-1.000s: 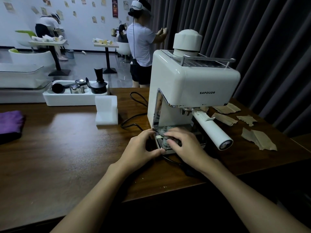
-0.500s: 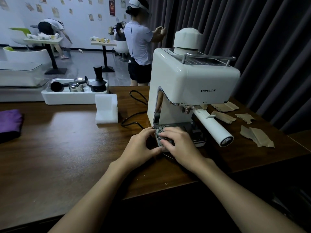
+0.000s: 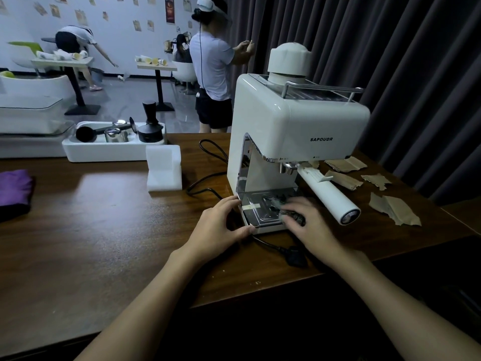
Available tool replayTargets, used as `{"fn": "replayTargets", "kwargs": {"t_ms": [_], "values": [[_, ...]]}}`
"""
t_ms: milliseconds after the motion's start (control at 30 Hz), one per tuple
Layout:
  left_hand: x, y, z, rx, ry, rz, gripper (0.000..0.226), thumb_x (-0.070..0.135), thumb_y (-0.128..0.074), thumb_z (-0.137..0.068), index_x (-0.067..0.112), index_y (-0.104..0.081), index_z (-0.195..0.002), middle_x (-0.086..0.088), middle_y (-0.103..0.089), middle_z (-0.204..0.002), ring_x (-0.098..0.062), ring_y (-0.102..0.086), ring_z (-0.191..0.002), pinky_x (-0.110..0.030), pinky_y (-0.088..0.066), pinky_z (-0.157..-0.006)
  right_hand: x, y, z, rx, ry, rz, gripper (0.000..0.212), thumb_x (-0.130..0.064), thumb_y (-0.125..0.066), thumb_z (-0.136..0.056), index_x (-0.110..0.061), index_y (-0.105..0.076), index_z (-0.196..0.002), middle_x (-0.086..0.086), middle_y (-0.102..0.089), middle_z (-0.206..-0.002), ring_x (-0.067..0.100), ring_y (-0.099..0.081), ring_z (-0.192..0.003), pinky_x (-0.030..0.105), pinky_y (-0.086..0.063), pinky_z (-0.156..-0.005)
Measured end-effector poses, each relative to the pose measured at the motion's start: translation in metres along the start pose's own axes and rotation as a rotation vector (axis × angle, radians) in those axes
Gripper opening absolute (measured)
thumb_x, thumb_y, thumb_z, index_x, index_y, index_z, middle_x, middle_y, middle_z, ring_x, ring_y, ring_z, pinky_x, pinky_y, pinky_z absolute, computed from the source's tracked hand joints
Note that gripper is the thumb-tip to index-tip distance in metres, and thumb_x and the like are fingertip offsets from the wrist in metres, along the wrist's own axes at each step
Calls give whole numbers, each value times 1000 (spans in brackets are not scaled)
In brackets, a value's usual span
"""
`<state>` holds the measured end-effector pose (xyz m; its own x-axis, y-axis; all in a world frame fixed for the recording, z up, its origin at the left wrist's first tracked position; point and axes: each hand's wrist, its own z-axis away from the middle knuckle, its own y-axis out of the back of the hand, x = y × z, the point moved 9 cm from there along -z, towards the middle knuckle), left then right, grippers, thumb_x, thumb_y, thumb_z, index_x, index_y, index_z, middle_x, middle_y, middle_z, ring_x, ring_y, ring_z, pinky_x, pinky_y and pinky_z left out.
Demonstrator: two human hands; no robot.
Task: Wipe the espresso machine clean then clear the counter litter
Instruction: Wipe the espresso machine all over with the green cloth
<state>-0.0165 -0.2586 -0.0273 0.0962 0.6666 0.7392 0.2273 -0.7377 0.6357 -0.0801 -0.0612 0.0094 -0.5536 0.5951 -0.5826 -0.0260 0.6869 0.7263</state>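
The espresso machine (image 3: 299, 126) stands on the desk (image 3: 104, 217). The left hand (image 3: 221, 227) grips the front left corner of its base, with the thumb on the front edge. The right hand (image 3: 309, 225) is blurred; its fingers seem to curl over a grey scrubbing pad (image 3: 294, 217) on the drip tray (image 3: 260, 209). Torn brown paper scraps (image 3: 393, 209) lie on the desk, right of the machine.
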Motion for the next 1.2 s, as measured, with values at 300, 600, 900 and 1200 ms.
{"fn": "replayTargets", "kwargs": {"t_ms": [300,600,900,1200], "values": [[39,3,9,115,-140,-204,47,45,-68,-89,29,-58,-132,8,-48,-138,-12,-39,-133,-36,-31,-107,36,44,15,34,-161,-217,24,-13,-69,-88,-18,-60,-109,0,-60,-112,-7,-56,-99,8,-45,-80],[137,-60,3,41,-372,-288,31,37,-59,-94,23,-63,-121,4,-61,-118,-17,-51,-110,-29,-35,-87,41,98,31,161,35,59,29,-4,-74,-81,-9,-70,-109,2,-64,-106,13,-59,-97,0,-34,-81],[190,-123,1,12,-263,-223,27,27,-64,-92,15,-68,-116,-2,-65,-111,-19,-60,-103,-33,-50,-90,104,116,40,-85,-62,-114,47,-29,-75,-83,-23,-60,-128,-10,-58,-119,4,-52,-110,17,-39,-91],[260,-259,13,-160,-180,-119,21,23,-58,-97,21,-70,-114,9,-70,-107,-5,-63,-96,-26,-52,-84,205,188,107,-77,-117,-191,23,-15,-63,-92,-16,-67,-114,-3,-66,-91,8,-62,-81,8,-46,-66]]}}
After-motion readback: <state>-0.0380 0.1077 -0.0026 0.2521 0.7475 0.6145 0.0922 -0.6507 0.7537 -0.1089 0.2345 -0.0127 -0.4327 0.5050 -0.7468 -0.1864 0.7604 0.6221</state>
